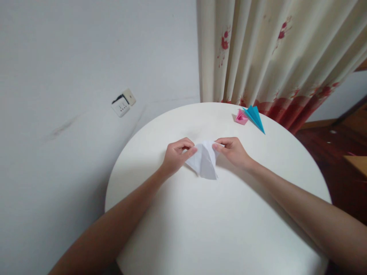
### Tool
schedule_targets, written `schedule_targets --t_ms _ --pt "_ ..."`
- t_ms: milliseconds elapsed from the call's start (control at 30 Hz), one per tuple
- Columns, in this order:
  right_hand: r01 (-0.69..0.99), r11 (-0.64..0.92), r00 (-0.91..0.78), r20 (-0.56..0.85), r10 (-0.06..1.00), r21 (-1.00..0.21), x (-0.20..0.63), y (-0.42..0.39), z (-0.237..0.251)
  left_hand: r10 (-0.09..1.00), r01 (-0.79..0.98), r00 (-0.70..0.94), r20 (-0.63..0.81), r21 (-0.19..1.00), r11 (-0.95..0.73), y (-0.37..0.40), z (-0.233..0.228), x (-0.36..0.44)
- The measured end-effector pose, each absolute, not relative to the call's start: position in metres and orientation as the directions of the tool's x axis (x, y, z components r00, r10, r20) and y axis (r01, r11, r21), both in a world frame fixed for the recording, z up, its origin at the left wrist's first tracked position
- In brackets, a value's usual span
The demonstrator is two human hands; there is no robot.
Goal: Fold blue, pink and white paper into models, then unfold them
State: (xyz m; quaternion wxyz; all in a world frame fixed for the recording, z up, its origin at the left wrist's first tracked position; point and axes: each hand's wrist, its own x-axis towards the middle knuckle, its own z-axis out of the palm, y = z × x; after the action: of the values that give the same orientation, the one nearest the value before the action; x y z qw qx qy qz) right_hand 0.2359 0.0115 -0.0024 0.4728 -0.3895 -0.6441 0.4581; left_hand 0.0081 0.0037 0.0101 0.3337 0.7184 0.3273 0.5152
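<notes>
A folded white paper piece [205, 160] is held just above the round white table [218, 229], near its middle. My left hand [177, 154] pinches its left upper corner between thumb and fingers. Its right upper corner is pinched by my right hand [233, 150]. The paper's pointed lower end hangs toward me. Both forearms reach in from the bottom corners.
A small pink folded paper shape [241, 117] and a blue paper plane [255, 117] lie at the table's far right edge. A flowered curtain [275, 57] hangs behind. A wall socket [123, 103] sits on the white wall at left. Wooden floor [338, 152] shows at right.
</notes>
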Motion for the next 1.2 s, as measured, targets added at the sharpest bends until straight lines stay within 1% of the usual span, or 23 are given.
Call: schedule_targets --t_ms 100,167,233,300,433,533,667,800,867,1000,1133,1200 --pt "0.008 0.192 -0.288 0.182 0.94 -0.981 0.231 0.005 -0.001 0.791 0.073 0.326 0.517 0.821 -0.567 -0.003 0.014 0.011" --pt "-0.027 0.142 -0.321 0.144 0.936 -0.989 0.229 0.001 0.0 0.804 0.039 0.388 0.45 0.864 -0.502 -0.007 0.017 0.013" --pt "-0.041 0.115 -0.343 0.122 0.931 -0.993 0.227 -0.002 0.001 0.834 0.013 0.412 0.367 0.913 -0.409 -0.01 0.017 0.015" --pt "-0.04 0.1 -0.352 0.108 0.93 -0.994 0.226 -0.003 0.003 0.874 0.017 0.381 0.301 0.943 -0.332 -0.011 0.017 0.016" --pt "-0.064 0.051 -0.337 0.07 0.939 -0.997 0.229 0.0 0.003 0.948 0.099 0.23 0.22 0.964 -0.248 -0.009 0.015 0.017" --pt "-0.099 -0.001 -0.353 0.034 0.935 -0.995 0.232 0.002 0.002 0.967 0.13 0.125 0.221 0.963 -0.237 -0.006 0.013 0.018" --pt "-0.1 -0.067 -0.364 -0.026 0.931 -0.993 0.234 0.002 0.003 0.969 0.103 0.069 0.236 0.965 -0.242 -0.001 0.009 0.017" --pt "-0.047 -0.027 -0.371 -0.007 0.928 -0.999 0.228 -0.004 0.009 0.972 0.089 0.027 0.233 0.968 -0.234 0.0 0.006 0.017" --pt "-0.039 0.011 -0.371 0.024 0.928 -0.999 0.225 -0.007 0.01 0.978 0.06 0.065 0.196 0.978 -0.2 -0.001 0.008 0.017" --pt "-0.033 0.059 -0.357 0.067 0.932 -0.998 0.221 -0.007 0.004 0.97 0.053 0.229 0.081 0.994 -0.095 -0.002 0.011 0.017" --pt "-0.078 0.063 -0.403 0.089 0.911 -0.995 0.22 -0.006 -0.002 0.914 0.056 0.402 -0.052 0.998 0.033 -0.002 0.008 0.017" --pt "-0.084 0.055 -0.398 0.083 0.914 -0.995 0.22 -0.006 -0.003 0.9 0.02 0.43 -0.073 0.997 0.071 -0.002 0.006 0.017"
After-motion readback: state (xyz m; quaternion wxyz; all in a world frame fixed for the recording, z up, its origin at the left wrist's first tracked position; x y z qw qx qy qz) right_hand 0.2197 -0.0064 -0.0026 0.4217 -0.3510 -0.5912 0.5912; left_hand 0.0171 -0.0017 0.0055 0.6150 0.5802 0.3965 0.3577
